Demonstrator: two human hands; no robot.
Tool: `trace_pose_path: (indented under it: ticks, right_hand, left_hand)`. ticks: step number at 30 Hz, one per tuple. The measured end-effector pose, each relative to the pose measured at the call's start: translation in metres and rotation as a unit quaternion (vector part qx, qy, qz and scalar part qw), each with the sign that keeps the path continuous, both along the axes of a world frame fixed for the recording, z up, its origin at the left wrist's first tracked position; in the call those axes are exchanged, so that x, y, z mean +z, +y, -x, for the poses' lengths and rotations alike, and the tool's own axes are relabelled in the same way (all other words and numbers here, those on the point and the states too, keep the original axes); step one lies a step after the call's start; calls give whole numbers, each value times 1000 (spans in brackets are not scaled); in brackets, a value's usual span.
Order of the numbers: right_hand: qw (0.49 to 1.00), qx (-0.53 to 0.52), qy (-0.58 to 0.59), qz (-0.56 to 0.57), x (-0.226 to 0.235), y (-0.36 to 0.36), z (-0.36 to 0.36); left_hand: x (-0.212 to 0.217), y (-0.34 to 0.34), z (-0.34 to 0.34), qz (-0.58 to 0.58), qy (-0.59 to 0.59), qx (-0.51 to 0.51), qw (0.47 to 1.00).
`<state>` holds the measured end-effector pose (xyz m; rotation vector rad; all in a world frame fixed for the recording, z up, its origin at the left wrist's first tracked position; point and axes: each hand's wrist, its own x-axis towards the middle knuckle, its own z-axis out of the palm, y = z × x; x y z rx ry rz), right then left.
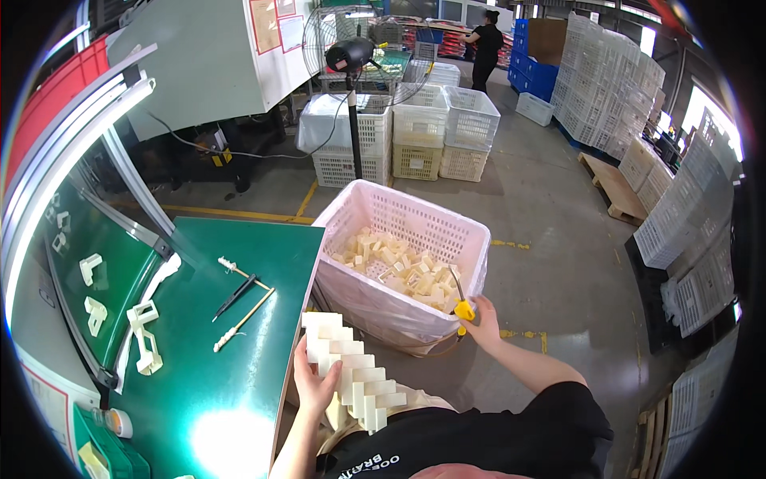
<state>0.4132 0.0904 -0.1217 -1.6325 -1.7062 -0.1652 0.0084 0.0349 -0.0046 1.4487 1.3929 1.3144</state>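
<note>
My left hand (316, 382) is closed around a stepped row of white plastic parts (357, 369), held close to my body beside the bench edge. In my right hand (485, 326) is a yellow air blow gun (465, 310) with a thin, bent metal nozzle, its hose hanging below. The nozzle points up over the near right rim of a lined pink-white crate (371, 307). Many loose cream plastic parts (403, 267) lie inside that crate. Some fingers of my right hand are hidden behind the blow gun.
The green bench (271, 239) on the left bears a white part (144, 339), black tweezers (234, 298) and wooden sticks (254, 310) with wrapped white tips. A fan (349, 56) stands behind the crate, near stacked crates (420, 120). A person (485, 52) stands far back.
</note>
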Motion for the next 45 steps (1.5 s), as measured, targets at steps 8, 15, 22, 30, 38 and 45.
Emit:
trace_pose_path:
  ticks: [8,15,22,30,38,45]
  right_hand:
    - [689,535,267,410,85,-118,104]
    - [555,515,260,599,94,-110,153]
    - [587,601,245,484,86,-89,189]
    - [584,710,131,371,154,-62,287]
    - [365,829,141,401,130,-84,364]
    - [214,910,13,355,156,-167,412]
  left_hand:
    - [1,-11,6,-49,5,8,999]
    - [21,-44,14,-81,-5,80,993]
    - [40,-89,27,-160,-90,259,948]
    - [35,-169,76,-206,47,514,831]
    - [68,-263,55,-281,51,685,671]
    - [56,-363,-2,-317,49,783,532]
